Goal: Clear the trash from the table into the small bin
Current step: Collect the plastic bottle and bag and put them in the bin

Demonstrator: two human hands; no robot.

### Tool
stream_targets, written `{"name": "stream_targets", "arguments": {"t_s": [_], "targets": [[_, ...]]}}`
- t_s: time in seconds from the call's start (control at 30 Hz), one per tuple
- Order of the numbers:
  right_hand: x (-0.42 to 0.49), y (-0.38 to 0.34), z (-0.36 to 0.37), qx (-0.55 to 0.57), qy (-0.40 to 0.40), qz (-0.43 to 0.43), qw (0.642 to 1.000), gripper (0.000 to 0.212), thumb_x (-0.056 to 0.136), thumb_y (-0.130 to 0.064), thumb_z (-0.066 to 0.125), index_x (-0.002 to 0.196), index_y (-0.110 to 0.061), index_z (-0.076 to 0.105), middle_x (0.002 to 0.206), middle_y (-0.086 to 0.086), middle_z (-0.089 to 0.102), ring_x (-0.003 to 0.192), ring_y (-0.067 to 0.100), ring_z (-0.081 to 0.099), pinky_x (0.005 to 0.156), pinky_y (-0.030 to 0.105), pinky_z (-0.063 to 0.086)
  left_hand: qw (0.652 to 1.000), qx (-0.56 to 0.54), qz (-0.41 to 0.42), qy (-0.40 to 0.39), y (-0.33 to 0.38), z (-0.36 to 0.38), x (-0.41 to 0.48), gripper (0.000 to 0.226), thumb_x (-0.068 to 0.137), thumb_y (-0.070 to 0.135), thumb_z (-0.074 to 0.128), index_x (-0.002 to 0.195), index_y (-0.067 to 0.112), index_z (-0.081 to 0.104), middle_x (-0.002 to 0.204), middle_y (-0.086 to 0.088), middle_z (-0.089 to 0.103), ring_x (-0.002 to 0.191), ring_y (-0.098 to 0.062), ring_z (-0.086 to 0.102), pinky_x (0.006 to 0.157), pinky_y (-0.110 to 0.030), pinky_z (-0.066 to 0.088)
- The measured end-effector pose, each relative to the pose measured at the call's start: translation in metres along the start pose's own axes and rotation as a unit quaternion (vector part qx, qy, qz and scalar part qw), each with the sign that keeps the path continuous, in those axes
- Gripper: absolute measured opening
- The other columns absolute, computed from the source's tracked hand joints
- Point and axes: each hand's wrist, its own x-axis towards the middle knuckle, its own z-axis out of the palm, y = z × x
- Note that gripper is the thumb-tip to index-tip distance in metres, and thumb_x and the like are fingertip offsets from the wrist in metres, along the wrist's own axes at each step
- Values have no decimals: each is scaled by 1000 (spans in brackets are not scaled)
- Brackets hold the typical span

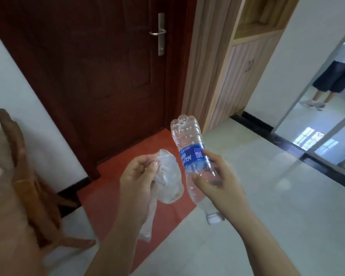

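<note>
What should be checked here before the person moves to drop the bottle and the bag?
1. Right hand grips the plastic bottle: ok, fingers wrapped around its body.
2. Left hand grips the clear plastic bag: ok, bunched at the top.
3. Bottle cap on: ok, cap points down.
4. Bottle empty: ok, looks clear and crumpled.
5. Small bin located: not ok, none in view.
6. Path ahead: cannot tell; wooden door is shut.
</note>
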Motion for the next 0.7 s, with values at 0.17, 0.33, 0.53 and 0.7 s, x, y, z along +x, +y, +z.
{"name": "stream_targets", "arguments": {"t_s": [0.17, 0.33, 0.53, 0.7], "targets": [[78, 8, 34, 20, -66, -17, 997, 55, 70, -33, 72, 121, -35, 50, 114, -8, 56, 98, -3, 54, 79, 14, 45, 997, -21, 5, 74, -2, -7, 58, 25, 84, -2, 55, 75, 19, 67, 71, 7, 66, 72, -12, 59, 70, -28, 48], [160, 12, 69, 31, -137, -47, 989, 54, 73, -30, 72, 119, -41, 46, 115, -12, 53, 97, -2, 54, 69, 12, 44, 989, -20, 20, 144, -3, -14, 114, 16, 85, 3, 56, 81, 14, 67, 76, 3, 67, 75, -13, 63, 66, -27, 51], [263, -8, 106, 50, -230, -115, 965, 57, 72, -33, 72, 123, -37, 48, 116, -13, 53, 98, -2, 53, 67, 7, 43, 960, -4, 95, 264, 18, -9, 189, 16, 84, -2, 55, 80, 10, 65, 67, 8, 68, 67, -5, 64, 57, -16, 50], [324, -36, 149, 74, -310, -156, 935, 60, 71, -33, 73, 125, -34, 49, 117, -11, 54, 99, 1, 56, 74, 11, 45, 928, -39, 144, 342, 40, -16, 224, 11, 84, -6, 53, 85, 1, 61, 70, 3, 64, 67, -9, 60, 61, -18, 51]]}}
